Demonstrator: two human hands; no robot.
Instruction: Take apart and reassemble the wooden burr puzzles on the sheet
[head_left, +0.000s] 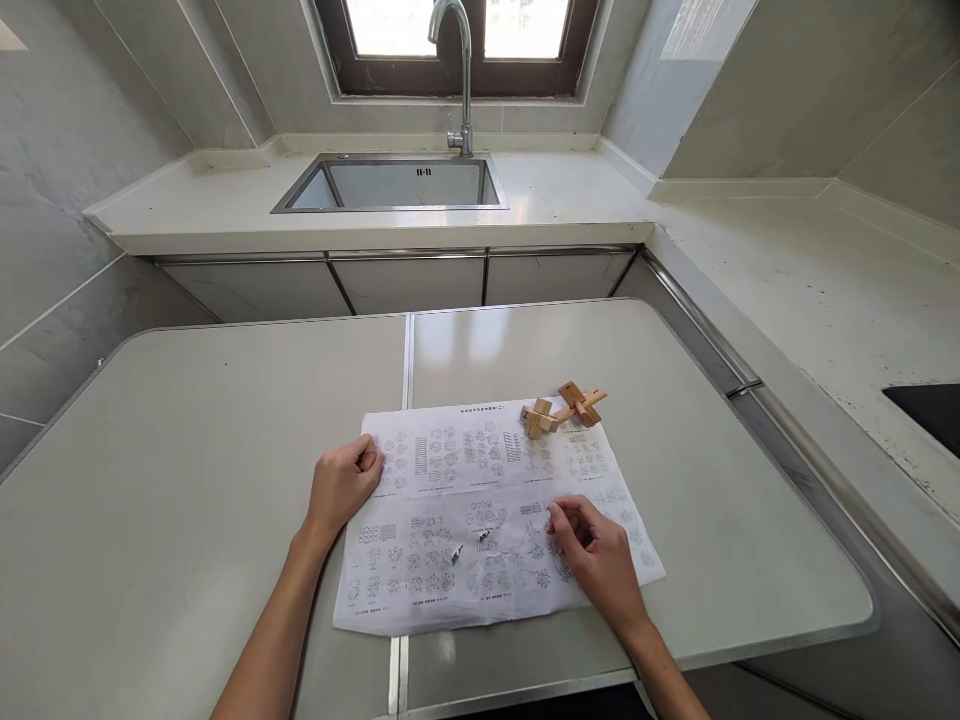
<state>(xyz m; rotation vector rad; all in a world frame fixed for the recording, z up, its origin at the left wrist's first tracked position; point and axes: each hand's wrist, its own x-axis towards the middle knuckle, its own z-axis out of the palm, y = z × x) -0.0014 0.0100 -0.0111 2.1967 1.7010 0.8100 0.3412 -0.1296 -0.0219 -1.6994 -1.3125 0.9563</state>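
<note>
A creased sheet of printed paper (450, 510) lies on the table, covered in small line diagrams. My left hand (346, 482) is curled into a loose fist and rests on the sheet's left edge. Over the right part of the paper, my right hand (592, 545) has thumb and forefinger pinched together; whatever is between them is too small to make out. Two small silvery pieces, one a metal piece (457, 554) and the other a metal bit (484, 536), sit between my hands. An interlocking wooden puzzle (540, 418) and another wooden puzzle (581, 403) stand at the top right corner.
The pale table (187, 500) has a metal seam and rounded corners. Beyond it is a white counter (570, 190) with a steel sink (405, 185) and a tall faucet (463, 80) under a window. Another counter (847, 290) runs along the right, with a metal-trimmed edge.
</note>
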